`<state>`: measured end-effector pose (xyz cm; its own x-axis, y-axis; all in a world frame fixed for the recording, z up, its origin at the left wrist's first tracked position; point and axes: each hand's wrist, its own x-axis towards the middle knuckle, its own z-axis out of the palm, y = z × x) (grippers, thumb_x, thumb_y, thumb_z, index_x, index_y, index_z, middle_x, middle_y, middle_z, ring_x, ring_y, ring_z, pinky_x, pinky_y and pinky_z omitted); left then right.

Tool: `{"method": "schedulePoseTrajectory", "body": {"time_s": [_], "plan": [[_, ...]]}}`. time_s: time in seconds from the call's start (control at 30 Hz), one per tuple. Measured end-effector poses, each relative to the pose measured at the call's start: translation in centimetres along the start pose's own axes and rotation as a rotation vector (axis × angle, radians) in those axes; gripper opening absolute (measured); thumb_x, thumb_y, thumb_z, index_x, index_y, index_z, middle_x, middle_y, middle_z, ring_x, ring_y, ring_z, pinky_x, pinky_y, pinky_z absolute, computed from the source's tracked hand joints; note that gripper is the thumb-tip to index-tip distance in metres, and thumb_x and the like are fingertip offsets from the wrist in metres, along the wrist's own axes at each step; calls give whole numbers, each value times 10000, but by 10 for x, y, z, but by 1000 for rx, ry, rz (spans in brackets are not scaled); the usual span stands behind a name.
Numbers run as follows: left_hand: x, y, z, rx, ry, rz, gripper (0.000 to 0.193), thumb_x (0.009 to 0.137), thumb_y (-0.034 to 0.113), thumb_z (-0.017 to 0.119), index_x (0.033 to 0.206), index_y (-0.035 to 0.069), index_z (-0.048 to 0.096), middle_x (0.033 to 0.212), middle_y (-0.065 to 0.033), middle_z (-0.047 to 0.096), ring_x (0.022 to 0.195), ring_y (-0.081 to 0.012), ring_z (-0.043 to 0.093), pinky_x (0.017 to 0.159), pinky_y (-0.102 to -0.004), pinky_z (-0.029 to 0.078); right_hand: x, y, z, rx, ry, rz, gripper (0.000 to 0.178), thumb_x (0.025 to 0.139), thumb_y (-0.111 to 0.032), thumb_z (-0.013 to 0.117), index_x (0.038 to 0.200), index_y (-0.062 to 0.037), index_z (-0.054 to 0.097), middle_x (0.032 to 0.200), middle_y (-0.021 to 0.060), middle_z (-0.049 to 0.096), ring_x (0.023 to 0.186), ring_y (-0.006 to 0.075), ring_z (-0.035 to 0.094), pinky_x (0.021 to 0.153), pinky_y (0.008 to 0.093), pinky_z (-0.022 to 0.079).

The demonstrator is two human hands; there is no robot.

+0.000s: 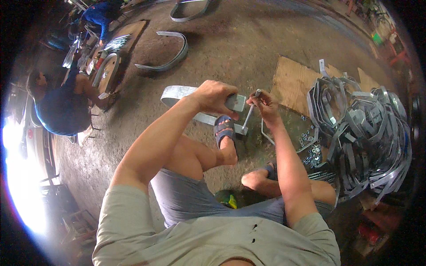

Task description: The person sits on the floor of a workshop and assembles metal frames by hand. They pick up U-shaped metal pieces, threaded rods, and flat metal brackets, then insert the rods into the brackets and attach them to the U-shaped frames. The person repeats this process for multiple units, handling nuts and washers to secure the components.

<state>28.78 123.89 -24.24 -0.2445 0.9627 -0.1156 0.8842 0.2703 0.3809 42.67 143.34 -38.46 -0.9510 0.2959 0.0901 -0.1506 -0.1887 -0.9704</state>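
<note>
A wide grey metal band (175,91), bent into a U, lies on its edge on the floor before me. My left hand (216,96) is closed around its upper end, thumb and fingers on either side of the flat tip. My sandalled foot (225,129) rests against its lower arm. Between the two ends stands a slim metal rod (250,114), slightly tilted. The fingers of my right hand (265,106) pinch the rod near its top. Its bottom meets the band's lower end; whether it passes through a hole there, I cannot tell.
To the right lie a big heap of bent metal straps (359,133), scattered nuts (313,153), several rods (321,176) and a cardboard sheet (290,84). More bent bands (171,62) lie ahead. At left, a person in blue (62,108) sits low by a board; another bends farther off.
</note>
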Motion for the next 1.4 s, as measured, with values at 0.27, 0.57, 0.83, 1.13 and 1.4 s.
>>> {"method": "schedulePoseTrajectory", "body": {"time_s": [0.27, 0.57, 0.83, 1.13, 1.4], "plan": [[6, -13, 9, -212, 128, -11, 398, 880, 447, 624, 1040, 82, 632, 908, -152, 706, 863, -361, 683, 728, -462, 509, -11, -7, 22, 41, 15, 1, 200, 948, -154, 688, 1089, -15, 662, 968, 47, 707, 899, 170, 688, 835, 320, 538], [18, -7, 18, -65, 206, -111, 253, 953, 325, 536, 953, 87, 619, 827, -193, 671, 819, -430, 641, 709, -533, 492, -9, -6, -15, 32, 558, -20, 140, 953, -130, 639, 1049, -31, 659, 920, 91, 699, 854, 216, 701, 778, 365, 587], [27, -3, 25, -29, 271, -133, 247, 949, 314, 546, 918, 78, 612, 792, -207, 666, 795, -438, 643, 697, -545, 498, -10, -39, 27, -318, 305, -212, 136, 990, -146, 604, 1028, -19, 632, 843, 68, 683, 799, 174, 691, 693, 308, 547], [19, -7, 16, -35, 262, -153, 237, 946, 306, 546, 974, 89, 637, 822, -209, 673, 807, -439, 647, 709, -544, 500, 8, -35, -33, -149, 818, 41, 196, 1037, -247, 520, 1002, -58, 561, 709, 49, 580, 533, 166, 584, 457, 319, 484], [24, 0, 14, -138, 156, -72, 315, 909, 357, 591, 956, 50, 643, 776, -182, 662, 755, -412, 644, 692, -459, 505, -37, 88, -50, -92, 623, 333, 266, 1004, -338, 579, 992, -72, 572, 720, 45, 571, 550, 140, 548, 510, 342, 503]]}}
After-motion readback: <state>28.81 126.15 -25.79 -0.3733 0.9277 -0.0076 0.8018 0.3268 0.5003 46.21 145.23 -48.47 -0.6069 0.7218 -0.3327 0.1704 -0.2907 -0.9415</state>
